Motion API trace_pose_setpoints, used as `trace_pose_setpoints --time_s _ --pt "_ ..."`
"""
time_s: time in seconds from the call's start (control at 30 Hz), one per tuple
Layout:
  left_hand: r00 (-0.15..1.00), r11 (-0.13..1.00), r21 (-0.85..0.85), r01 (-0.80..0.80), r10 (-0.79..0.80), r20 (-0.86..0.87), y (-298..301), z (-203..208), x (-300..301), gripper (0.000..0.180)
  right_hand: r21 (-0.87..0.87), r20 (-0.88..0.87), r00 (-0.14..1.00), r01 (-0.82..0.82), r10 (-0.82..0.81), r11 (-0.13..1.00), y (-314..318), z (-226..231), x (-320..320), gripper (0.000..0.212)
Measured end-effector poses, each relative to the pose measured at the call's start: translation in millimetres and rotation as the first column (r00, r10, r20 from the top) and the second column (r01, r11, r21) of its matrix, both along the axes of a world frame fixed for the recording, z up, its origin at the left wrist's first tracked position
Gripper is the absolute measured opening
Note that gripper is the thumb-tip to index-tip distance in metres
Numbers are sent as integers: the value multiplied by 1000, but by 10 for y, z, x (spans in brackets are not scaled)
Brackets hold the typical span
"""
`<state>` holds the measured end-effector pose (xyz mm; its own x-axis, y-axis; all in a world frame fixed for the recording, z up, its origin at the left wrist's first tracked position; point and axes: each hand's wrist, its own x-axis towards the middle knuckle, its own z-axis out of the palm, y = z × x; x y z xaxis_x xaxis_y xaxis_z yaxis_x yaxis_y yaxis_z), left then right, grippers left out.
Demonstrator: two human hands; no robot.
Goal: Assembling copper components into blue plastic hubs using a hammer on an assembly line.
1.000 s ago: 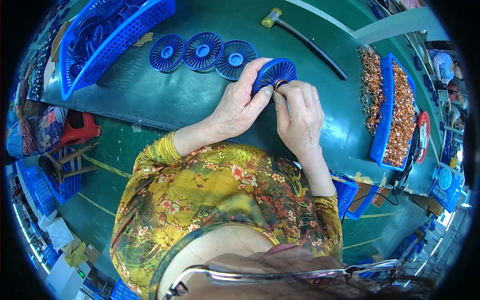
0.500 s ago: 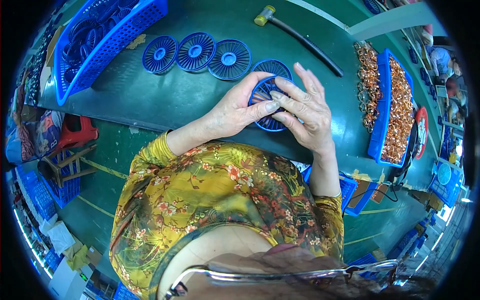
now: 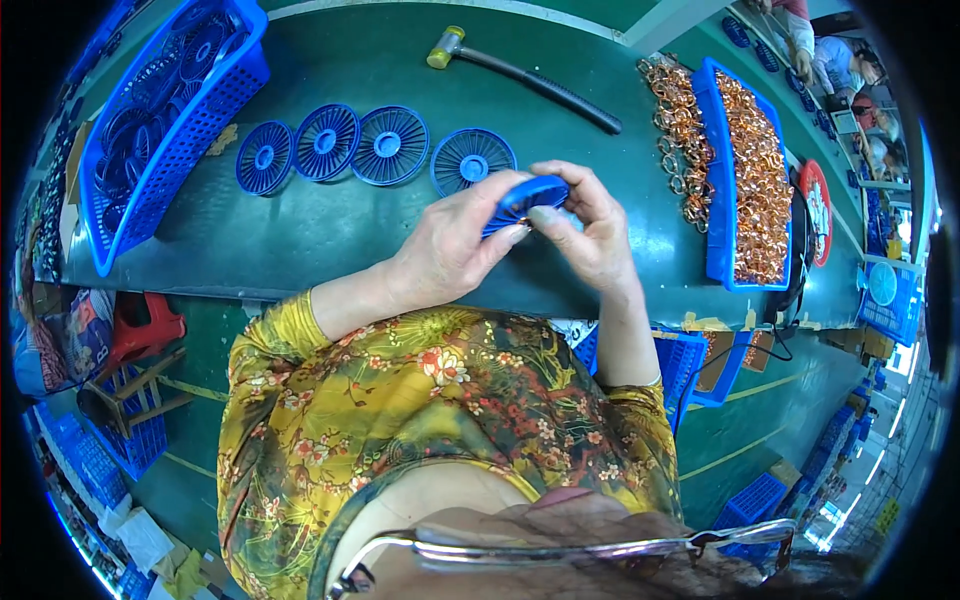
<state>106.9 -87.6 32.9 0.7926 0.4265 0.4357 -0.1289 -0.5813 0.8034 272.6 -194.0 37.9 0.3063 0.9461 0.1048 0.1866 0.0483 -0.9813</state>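
A round blue plastic grille (image 3: 541, 190) with radial ribs is tilted up between my two hands. My left hand (image 3: 457, 238) grips its left edge, with the thumb at the near side. On the other side my right hand (image 3: 590, 232) holds the rim, its thumb pressed on the ribs close to the left thumb. A small coppery bit seems to show near the thumbs, too small to make out. Just beyond my hands lies another blue grille (image 3: 473, 163). Three more, a left one (image 3: 264, 158), a middle one (image 3: 326, 143) and a right one (image 3: 389, 146), lie in a row farther left.
A mallet (image 3: 525, 77) with yellow head and black handle lies at the back. At right, a blue tray (image 3: 716, 190) holds many copper-coloured rings, with loose rings (image 3: 679, 140) beside it. A blue basket (image 3: 190, 185) of grilles stands left. A red stool (image 3: 150, 330) is beyond the green table's edge.
The grille in my hands has been tilted from nearly face-on to edge-on. My right hand's raised fingers have closed round its rim. The whole view has shifted slightly.
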Motion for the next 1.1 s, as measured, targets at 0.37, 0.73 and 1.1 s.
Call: trace_pose_setpoints --time_s 0.37,0.73,1.1 --pt "971 755 656 25 136 -194 -68 -408 609 34 65 957 163 684 -239 726 -229 -448 1318 22" --pt "746 895 352 275 -430 509 -184 742 -231 18 -4 947 221 735 -234 678 -186 -411 1258 30" --pt "680 831 391 395 -551 483 -122 917 -582 21 122 873 439 225 -212 967 735 -229 790 35"
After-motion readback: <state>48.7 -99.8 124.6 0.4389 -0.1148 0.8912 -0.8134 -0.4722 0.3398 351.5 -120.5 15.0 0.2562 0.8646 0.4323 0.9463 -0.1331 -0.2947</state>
